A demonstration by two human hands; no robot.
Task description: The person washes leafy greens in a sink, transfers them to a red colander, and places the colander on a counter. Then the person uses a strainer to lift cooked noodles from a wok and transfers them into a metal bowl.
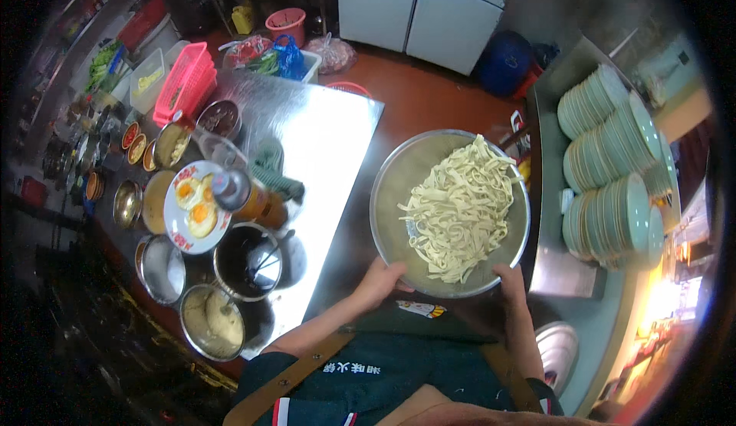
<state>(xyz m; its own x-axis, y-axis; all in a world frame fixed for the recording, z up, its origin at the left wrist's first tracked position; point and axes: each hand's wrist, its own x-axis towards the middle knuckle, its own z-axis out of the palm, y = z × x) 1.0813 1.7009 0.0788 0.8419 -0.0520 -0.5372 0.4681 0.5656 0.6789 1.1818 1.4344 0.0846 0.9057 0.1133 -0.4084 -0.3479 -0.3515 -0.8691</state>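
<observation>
A large round metal basin (391, 207) is held in front of my body, at the right of the steel table. In it lies a heap of pale, flat noodles (466, 210), piled toward its right side. My left hand (380, 281) grips the near left part of the rim. My right hand (510, 282) grips the near right part, its thumb over the edge. Some fingers of both hands are hidden beneath the basin.
On the steel table (310, 110) stand a plate of fried eggs (195, 236), a sauce bottle (259, 202), a green cloth (270, 167), metal pots (213, 322) and pink baskets (187, 81). Stacked plates (609, 219) fill a shelf at right. A blue barrel (506, 58) stands beyond.
</observation>
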